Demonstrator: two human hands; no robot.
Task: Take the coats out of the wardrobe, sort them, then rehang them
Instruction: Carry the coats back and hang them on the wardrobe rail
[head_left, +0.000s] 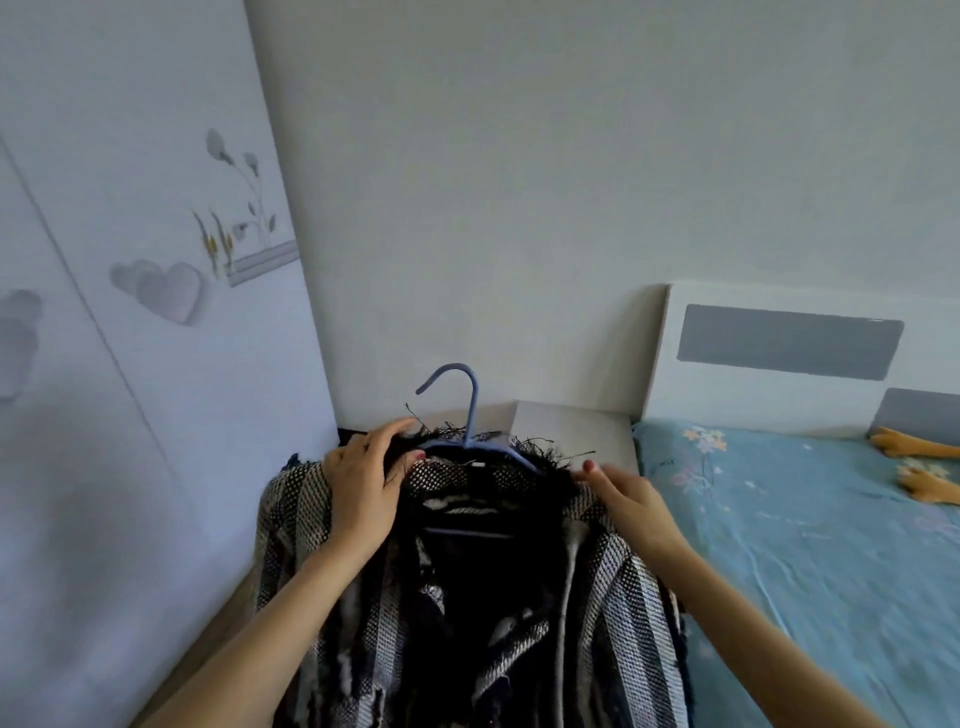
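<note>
- Our left hand (361, 486) gripped the left shoulder of the black-and-white woven coat (467, 597), thumb hooked over its fringed collar
- Our right hand (626, 499) lay on the right shoulder, fingers nearly straight and touching the fabric
- The coat hung on a blue hanger (470, 415), hook upright, in front of us
- Behind it stood a white bedside cabinet (571, 431)
- The wardrobe door (130, 312) with heart and flower decals rose at left
- A bed (805, 519) in blue floral sheet lay at right, under a white headboard (779, 353)

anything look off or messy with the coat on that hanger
Nothing looks damaged. The black-and-white woven coat sits on the blue hanger, with both hands at its shoulders. The loose black threads along the collar look like fringe trim, though wear cannot be ruled out.
</note>
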